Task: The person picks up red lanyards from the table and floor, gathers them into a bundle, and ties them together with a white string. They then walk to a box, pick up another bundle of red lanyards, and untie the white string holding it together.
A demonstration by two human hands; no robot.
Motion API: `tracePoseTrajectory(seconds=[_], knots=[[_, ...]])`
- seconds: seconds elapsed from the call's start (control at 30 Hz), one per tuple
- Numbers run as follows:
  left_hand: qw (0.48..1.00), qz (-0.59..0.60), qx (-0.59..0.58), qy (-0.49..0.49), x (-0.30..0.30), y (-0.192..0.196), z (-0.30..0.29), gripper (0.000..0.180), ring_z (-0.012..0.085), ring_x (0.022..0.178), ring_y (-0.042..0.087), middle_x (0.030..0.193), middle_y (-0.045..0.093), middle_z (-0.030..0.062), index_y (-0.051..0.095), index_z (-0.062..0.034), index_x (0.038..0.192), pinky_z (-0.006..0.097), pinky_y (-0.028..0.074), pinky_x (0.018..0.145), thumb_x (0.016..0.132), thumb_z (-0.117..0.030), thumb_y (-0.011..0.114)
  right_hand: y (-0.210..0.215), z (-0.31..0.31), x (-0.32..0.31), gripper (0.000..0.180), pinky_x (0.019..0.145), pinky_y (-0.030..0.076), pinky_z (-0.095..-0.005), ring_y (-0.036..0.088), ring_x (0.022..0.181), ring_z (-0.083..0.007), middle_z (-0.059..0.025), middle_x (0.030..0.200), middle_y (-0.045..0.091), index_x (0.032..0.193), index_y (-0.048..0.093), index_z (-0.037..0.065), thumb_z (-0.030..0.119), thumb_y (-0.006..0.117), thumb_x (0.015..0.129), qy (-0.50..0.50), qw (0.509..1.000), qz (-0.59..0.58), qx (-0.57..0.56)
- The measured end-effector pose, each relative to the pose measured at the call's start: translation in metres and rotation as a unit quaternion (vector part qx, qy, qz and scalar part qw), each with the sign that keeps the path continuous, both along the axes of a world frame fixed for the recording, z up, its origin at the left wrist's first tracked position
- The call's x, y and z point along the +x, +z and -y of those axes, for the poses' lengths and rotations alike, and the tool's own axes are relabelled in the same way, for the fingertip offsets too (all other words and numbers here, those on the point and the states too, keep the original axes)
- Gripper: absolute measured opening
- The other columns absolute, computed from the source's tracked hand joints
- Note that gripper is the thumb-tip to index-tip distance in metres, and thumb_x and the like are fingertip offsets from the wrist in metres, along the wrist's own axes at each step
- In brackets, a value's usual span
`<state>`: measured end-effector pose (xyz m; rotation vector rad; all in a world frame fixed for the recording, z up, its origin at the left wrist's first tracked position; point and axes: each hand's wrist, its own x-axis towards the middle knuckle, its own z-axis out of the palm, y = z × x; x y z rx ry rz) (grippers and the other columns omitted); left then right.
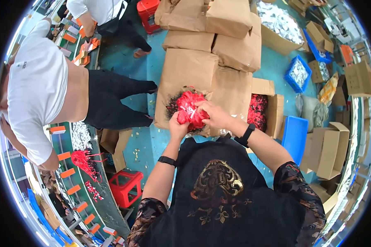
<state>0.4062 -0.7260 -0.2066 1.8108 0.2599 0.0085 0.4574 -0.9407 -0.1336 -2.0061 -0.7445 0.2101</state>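
Note:
A thick bundle of red and black strands (193, 98), which look like thin wires, rests on the near end of a brown paper-wrapped package (185, 66). Red fills its middle, with a few whitish pieces on top, while black strands fan out at its left. My left hand (178, 126) is closed round the near left side of the bundle. From the right, my right hand (210, 114) grips its upper right part with bent fingers. What lies under my fingertips is hidden. Both wrists wear black bands.
More wrapped packages (235, 47) are stacked ahead. To the right stand an open carton (275, 111) of red and black strands, a blue bin (295, 131) and a blue crate (299, 84). At left, a person (41, 90) stands at a green bench (110, 197) beside a red stool (125, 187).

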Motion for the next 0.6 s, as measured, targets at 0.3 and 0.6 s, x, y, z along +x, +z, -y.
tracePoseTrajectory(seconds=[0.3, 0.6], knots=[[0.998, -0.017, 0.059, -0.023, -0.003, 0.011, 0.016, 0.046, 0.0244, 0.090, 0.068, 0.095, 0.069, 0.0144, 0.063, -0.0034, 0.111, 0.035, 0.052, 0.083, 0.066, -0.006, 0.072, 0.021, 0.003, -0.015, 0.060, 0.091, 0.048, -0.0438, 0.057, 0.110, -0.0364, -0.0145, 0.119, 0.060, 0.124, 0.056, 0.013, 0.033, 0.079, 0.072, -0.060, 0.986, 0.084, -0.133], [0.985, 0.004, -0.020, -0.172, 0.001, 0.018, -0.008, 0.043, 0.0192, 0.094, 0.067, 0.100, 0.070, 0.0111, 0.063, -0.0031, 0.114, 0.032, 0.051, 0.086, 0.072, 0.000, 0.067, -0.013, -0.020, -0.021, 0.075, 0.095, 0.047, -0.0458, 0.054, 0.116, -0.0347, -0.0156, 0.123, 0.054, 0.125, 0.051, 0.004, 0.036, 0.081, 0.064, -0.098, 0.953, -0.047, -0.282]])
